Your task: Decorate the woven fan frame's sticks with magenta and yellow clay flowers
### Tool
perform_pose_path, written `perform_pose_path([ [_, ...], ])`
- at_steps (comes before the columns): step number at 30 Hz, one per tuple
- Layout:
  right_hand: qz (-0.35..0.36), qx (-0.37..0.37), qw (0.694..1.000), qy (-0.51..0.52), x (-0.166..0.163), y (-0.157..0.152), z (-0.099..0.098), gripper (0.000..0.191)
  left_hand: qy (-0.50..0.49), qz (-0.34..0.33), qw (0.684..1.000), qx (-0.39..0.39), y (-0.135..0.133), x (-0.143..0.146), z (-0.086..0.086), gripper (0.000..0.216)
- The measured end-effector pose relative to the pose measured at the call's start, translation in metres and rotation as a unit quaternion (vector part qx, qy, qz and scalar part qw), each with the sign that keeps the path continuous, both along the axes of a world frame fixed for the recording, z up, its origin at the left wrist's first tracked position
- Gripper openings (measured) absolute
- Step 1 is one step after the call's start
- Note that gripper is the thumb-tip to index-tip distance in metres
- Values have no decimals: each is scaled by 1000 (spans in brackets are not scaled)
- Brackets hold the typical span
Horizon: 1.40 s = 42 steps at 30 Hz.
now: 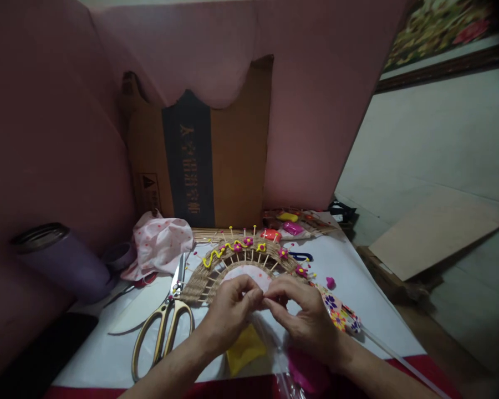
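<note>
My left hand [235, 310] and my right hand [305, 313] meet fingertip to fingertip, each closed in a pinch. What lies between the fingertips is hidden or too small to make out. Just beyond them stands a woven twine arch [197, 282] with stick spokes, around a pale dotted fabric centre [245, 272]. A wavy yellow strip [208, 260] and small magenta and yellow flowers [261, 247] decorate its band, with round-headed pins around the edge. Below my hands lie a flat yellow piece [246, 352] and a magenta lump [307, 371], with clear plastic between them.
Gold-handled scissors [163, 327] lie at the left, near bunched dotted cloth [160, 241] and a purple tumbler [62, 266]. A small magenta blob [330, 282] and a flower-patterned piece [339, 313] are at the right. Cardboard [241, 155] stands behind, beside coloured packets [291, 228].
</note>
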State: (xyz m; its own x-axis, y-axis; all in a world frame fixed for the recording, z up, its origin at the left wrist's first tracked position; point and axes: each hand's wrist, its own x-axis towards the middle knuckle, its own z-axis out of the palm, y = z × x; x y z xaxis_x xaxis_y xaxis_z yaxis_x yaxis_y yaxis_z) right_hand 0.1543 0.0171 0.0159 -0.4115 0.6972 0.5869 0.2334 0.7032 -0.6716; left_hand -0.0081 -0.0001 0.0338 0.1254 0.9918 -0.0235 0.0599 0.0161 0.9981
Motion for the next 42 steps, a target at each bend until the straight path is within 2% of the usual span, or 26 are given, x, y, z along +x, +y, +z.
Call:
perform_pose_path([
  [4, -46, -65, 996, 32, 2, 4, -2, 10, -117, -45, 991, -51, 4, -6, -1, 29],
  [7, -50, -73, 995, 41, 4, 5, -3, 11, -146, -49, 986, -61, 6, -9, 1, 28],
  [12, -47, -79, 994, 55, 3, 3, -5, 11, -163, -47, 982, -80, 8, -9, -2, 17],
  [16, -27, -67, 996, 46, 1, 1, -2, 21, -162, -68, 981, -78, 7, -7, -9, 13],
  [23, -17, -28, 999, 39, 1, -2, 4, 9, -120, -43, 989, -75, 8, -4, -12, 19],
  [26, 12, -110, 990, 90, 2, -3, 3, 7, -125, -19, 989, -78, 9, -5, -10, 20],
  [29, 36, -207, 963, 166, 1, -2, 1, 7, -154, -28, 984, -85, 9, -6, -8, 17],
  [31, 26, -231, 954, 187, 0, -1, -1, 9, -172, -37, 980, -91, 9, -6, -8, 16],
  [33, 7, -226, 959, 172, -1, 1, -2, 9, -179, -44, 978, -94, 9, -6, -8, 15],
  [38, -25, -159, 982, 103, 0, 1, -1, 8, -219, -59, 968, -105, 8, -5, -5, 13],
  [42, -31, -145, 984, 95, 2, 1, -1, 13, -253, -44, 960, -112, 9, -7, -5, 14],
])
